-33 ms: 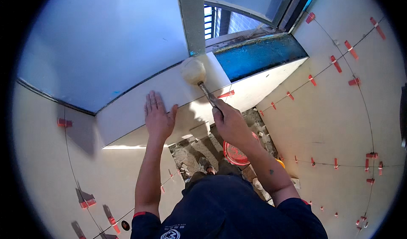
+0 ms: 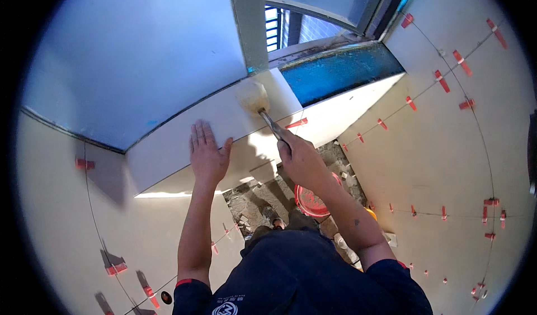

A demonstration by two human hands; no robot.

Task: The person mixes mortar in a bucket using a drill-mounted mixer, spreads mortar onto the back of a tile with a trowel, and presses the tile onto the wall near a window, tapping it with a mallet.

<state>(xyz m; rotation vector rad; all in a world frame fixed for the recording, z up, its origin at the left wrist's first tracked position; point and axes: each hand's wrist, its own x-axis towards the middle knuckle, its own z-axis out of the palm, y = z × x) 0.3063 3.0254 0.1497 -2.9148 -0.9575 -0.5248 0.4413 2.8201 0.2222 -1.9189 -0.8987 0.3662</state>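
1. Jutting from a joint in the pale left wall (image 2: 56, 203), a red clip (image 2: 84, 163) sits well apart from both hands
2. Left hand (image 2: 209, 157) lies palm down on the pale slab (image 2: 228, 116), fingers straight and close together, thumb held out to the side
3. That slab forms a ledge along the foot of the frosted pane (image 2: 140, 52)
4. Mallet (image 2: 254, 97), its pale round head blurred, is over the slab's right part; whether it touches, I cannot tell
5. Red wedge (image 2: 296, 123) sticks out at the slab's front edge, near the mallet's handle
6. Right hand (image 2: 305, 161) has its fingers wrapped round that handle
7. Red bucket (image 2: 311, 213) stands on the floor, partly behind the right forearm
8. Blue strip (image 2: 341, 77) adjoins the slab's right end
9. Right wall (image 2: 414, 164) carries many red clips along its joints
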